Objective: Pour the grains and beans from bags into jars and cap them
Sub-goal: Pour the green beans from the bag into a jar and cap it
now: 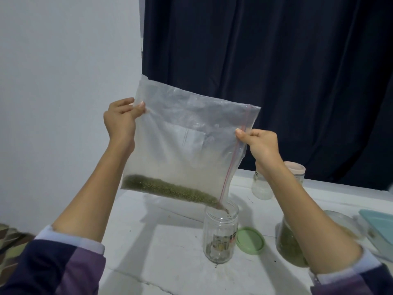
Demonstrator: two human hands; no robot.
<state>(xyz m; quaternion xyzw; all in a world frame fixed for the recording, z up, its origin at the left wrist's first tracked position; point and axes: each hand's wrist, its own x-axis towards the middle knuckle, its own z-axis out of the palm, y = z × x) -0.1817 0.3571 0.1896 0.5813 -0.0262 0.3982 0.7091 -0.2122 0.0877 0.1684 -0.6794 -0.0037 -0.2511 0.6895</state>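
Observation:
A large clear zip bag with a red seal strip hangs tilted above the table. Green beans lie along its low edge and run out of its lower right corner into an open glass jar. A thin layer of beans covers the jar's bottom. My left hand pinches the bag's upper left edge. My right hand pinches the bag's mouth at the seal strip. A green lid lies flat just right of the jar.
A second jar full of green beans stands behind my right forearm. An empty glass jar and a jar with a pink lid stand further back. A light blue lid or tray sits at the right edge. The white table meets a dark curtain behind.

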